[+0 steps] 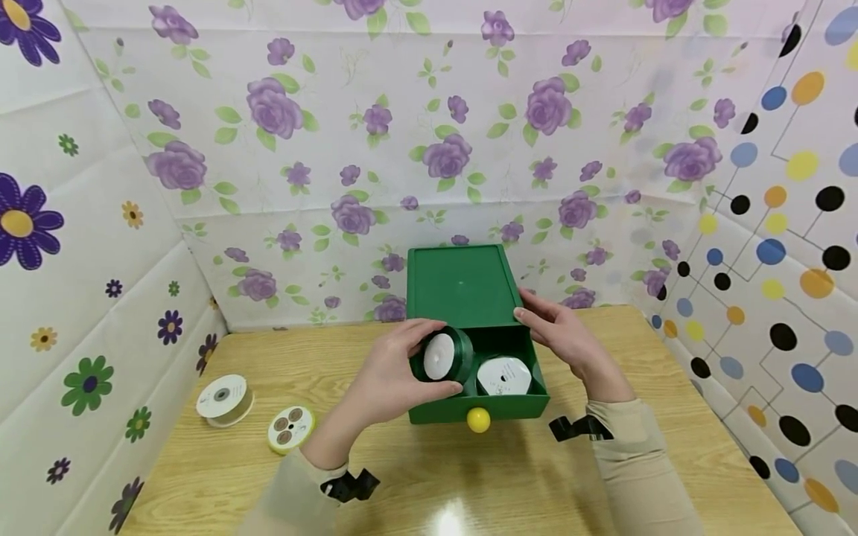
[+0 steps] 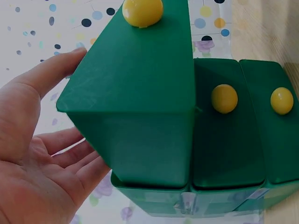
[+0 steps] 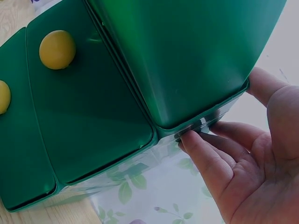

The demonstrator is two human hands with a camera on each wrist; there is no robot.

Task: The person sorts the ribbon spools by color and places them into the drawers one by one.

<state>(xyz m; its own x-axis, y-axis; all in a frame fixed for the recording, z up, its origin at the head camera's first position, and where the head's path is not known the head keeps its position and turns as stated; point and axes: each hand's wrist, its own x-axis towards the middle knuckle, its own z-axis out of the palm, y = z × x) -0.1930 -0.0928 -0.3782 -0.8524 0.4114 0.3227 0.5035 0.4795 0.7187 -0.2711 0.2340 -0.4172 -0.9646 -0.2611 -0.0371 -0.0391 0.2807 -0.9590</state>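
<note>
A green cabinet (image 1: pixel 462 286) stands on the table with its top drawer (image 1: pixel 429 414) pulled out. At the drawer's left side, my left hand (image 1: pixel 382 372) grips a dark green ribbon spool (image 1: pixel 462 356) with a white face; the spool sits tilted. In the left wrist view the drawer wall hides what that hand (image 2: pixel 51 154) holds. A second spool (image 1: pixel 504 376), white-labelled, lies in the drawer's right half. My right hand (image 1: pixel 559 331) holds the cabinet's top right corner; in the right wrist view the thumb is on top and the fingertips (image 3: pixel 190 140) touch the side.
To the left on the wooden table (image 1: pixel 201 476) lie a white ribbon spool (image 1: pixel 224 400) and a yellow-rimmed spool (image 1: pixel 290 429). A yellow knob (image 1: pixel 478 420) sticks out from the open drawer. Two lower drawers are closed. Patterned walls (image 1: pixel 302 186) stand behind and at both sides.
</note>
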